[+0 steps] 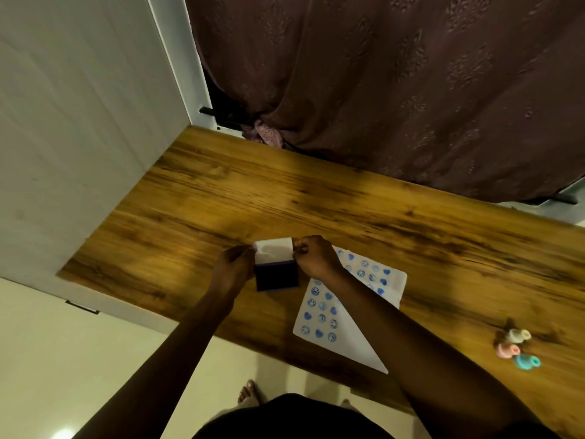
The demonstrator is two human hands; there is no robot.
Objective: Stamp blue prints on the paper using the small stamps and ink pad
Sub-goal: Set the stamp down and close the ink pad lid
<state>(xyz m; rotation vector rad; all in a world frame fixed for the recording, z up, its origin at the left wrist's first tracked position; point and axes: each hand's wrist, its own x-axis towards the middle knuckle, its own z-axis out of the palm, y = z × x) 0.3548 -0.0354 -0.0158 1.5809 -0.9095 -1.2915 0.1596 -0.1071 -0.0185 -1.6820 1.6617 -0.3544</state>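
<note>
The ink pad lies open on the wooden table, its dark blue pad facing up and its white lid raised behind it. My left hand holds the lid's left edge. My right hand pinches the lid's right edge. To the right of the pad lies the white paper, covered with several blue heart and smiley prints; my right forearm crosses over it. Three small stamps lie together far right: a cream one, a pink one and a teal one.
The wooden table runs from a white cabinet wall on the left to a brown curtain behind. The table's near edge drops to a pale tiled floor, where a bare foot shows.
</note>
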